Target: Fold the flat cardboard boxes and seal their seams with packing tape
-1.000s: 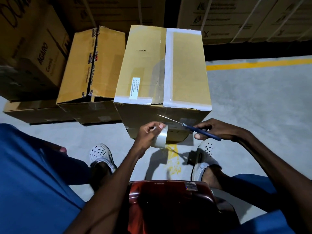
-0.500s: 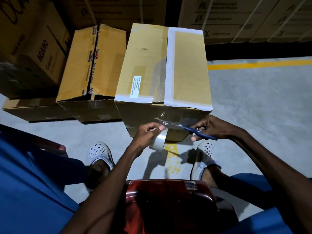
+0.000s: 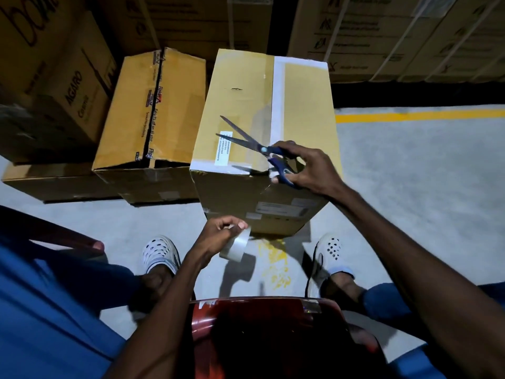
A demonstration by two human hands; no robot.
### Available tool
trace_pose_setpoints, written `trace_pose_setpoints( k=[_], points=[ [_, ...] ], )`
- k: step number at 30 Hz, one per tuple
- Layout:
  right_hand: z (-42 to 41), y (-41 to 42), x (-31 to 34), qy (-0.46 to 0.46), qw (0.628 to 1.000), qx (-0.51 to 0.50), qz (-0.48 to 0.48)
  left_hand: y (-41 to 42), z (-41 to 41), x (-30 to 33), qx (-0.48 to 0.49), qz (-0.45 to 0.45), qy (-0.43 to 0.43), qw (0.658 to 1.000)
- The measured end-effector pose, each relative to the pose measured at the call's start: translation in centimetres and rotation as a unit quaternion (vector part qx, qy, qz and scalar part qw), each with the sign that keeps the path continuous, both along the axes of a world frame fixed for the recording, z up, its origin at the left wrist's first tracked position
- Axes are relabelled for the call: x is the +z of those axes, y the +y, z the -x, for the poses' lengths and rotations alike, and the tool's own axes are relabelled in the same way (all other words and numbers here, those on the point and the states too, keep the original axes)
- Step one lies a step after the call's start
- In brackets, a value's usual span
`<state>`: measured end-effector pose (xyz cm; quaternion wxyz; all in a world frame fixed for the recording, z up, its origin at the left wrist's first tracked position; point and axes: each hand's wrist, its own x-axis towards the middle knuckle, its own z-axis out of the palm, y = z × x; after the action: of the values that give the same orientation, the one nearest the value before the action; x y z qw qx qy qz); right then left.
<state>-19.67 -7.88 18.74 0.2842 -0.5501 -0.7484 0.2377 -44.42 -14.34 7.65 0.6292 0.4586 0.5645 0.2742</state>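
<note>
A tall folded cardboard box [image 3: 240,99] stands on the floor in front of me, with white tape along its top seam and edges. My left hand [image 3: 218,237] grips a roll of clear packing tape [image 3: 237,246] below the box's near face. Above the box's near top edge, my right hand [image 3: 303,166] holds blue-handled scissors [image 3: 255,149]. Their blades are spread and point left over the white label on the box top.
A second taped box [image 3: 153,110] lies left of the first, with more cartons [image 3: 54,77] stacked behind and to the left. A red chair seat [image 3: 262,332] is between my knees. Grey floor with a yellow line [image 3: 420,114] extends right.
My right hand has lifted the scissors from the tape at the box's front face up onto its top edge, blades now spread. The roll has come away from the box and dropped a little.
</note>
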Motion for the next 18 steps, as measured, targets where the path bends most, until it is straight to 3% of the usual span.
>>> trace_pose_setpoints(
  k=[7,13,18],
  points=[
    [2.3,0.2,-4.7,-0.089,0.988,-0.081,-0.092,-0.2,0.6,-0.4,0.01,0.01,0.008,1.0],
    [0.8,-0.1,-5.8,-0.234,0.943,0.052,-0.23,-0.2,0.6,0.4,0.019,0.014,-0.008,1.0],
    [1.0,-0.1,-6.2,-0.239,0.926,0.069,-0.285,0.0,0.8,2.0,0.022,-0.018,-0.018,0.999]
  ],
)
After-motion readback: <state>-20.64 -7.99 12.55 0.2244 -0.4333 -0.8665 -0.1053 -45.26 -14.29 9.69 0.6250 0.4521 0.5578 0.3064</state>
